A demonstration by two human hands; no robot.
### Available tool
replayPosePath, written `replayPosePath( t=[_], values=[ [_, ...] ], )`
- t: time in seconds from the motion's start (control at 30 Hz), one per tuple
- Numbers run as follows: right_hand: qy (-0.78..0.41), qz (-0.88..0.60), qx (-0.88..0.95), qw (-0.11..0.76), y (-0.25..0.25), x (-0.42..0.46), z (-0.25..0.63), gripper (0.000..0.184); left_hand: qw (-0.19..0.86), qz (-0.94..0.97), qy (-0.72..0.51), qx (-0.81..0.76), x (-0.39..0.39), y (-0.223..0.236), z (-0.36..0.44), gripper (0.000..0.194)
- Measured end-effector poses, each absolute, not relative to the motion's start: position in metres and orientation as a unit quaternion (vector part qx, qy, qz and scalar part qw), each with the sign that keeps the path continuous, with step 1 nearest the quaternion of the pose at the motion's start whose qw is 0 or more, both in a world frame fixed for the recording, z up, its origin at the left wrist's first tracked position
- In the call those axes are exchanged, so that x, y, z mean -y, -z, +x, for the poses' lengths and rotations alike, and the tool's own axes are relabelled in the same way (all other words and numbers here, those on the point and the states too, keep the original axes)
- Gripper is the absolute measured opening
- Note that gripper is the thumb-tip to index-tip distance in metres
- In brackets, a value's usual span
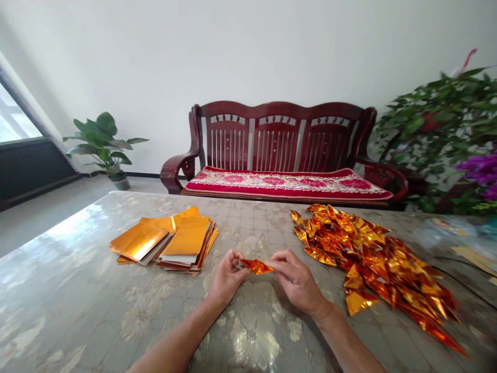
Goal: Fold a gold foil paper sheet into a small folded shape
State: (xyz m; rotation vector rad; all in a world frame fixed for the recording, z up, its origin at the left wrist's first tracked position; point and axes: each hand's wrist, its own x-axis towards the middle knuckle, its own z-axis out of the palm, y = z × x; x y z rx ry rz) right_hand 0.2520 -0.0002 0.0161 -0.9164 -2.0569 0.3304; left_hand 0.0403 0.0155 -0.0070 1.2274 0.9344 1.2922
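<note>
So the folded gold foil piece point(257, 266) sits pinched between left hand point(226, 278) and right hand point(295, 280) just above the counter point(77, 290) — flat foil sheets point(166, 239) stacked left, a heap of folded pieces point(380, 264) right — nothing blocking.

Both forearms extend forward, converging at centre. Left hand point(226, 277) and right hand point(297, 280) face each other, fingers curled, fingertips pinched closed, wrists low and slightly bent.

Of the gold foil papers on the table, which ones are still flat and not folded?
The stack of flat sheets beside the left hand. The pile beside the right hand is folded into pointed shapes.
</note>
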Motion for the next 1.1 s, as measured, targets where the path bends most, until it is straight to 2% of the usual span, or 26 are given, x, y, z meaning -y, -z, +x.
replayPosePath(
  t=[0.2, 0.4, 0.63, 0.87, 1.1],
  values=[
    [-0.142, -0.363, 0.838, 0.383, -0.007, 0.0, 0.252, 0.029, 0.564, 0.522, -0.508, -0.39, -0.013, 0.014, 0.044, 0.035],
    [-0.224, -0.389, 0.81, 0.377, -0.005, -0.005, 0.256, 0.016, 0.454, 0.66, -0.45, -0.396, -0.012, 0.006, 0.024, 0.037],
    [-0.238, -0.392, 0.815, 0.353, -0.005, -0.004, 0.257, 0.017, 0.367, 0.775, -0.364, -0.364, -0.015, -0.004, 0.01, 0.024],
    [-0.196, -0.402, 0.821, 0.356, -0.007, -0.001, 0.258, 0.017, 0.292, 0.831, -0.336, -0.335, -0.009, -0.006, 0.006, 0.026],
    [-0.17, -0.392, 0.84, 0.335, -0.003, 0.001, 0.252, 0.017, 0.261, 0.835, -0.326, -0.358, -0.008, -0.001, 0.011, 0.023]
  ],
)
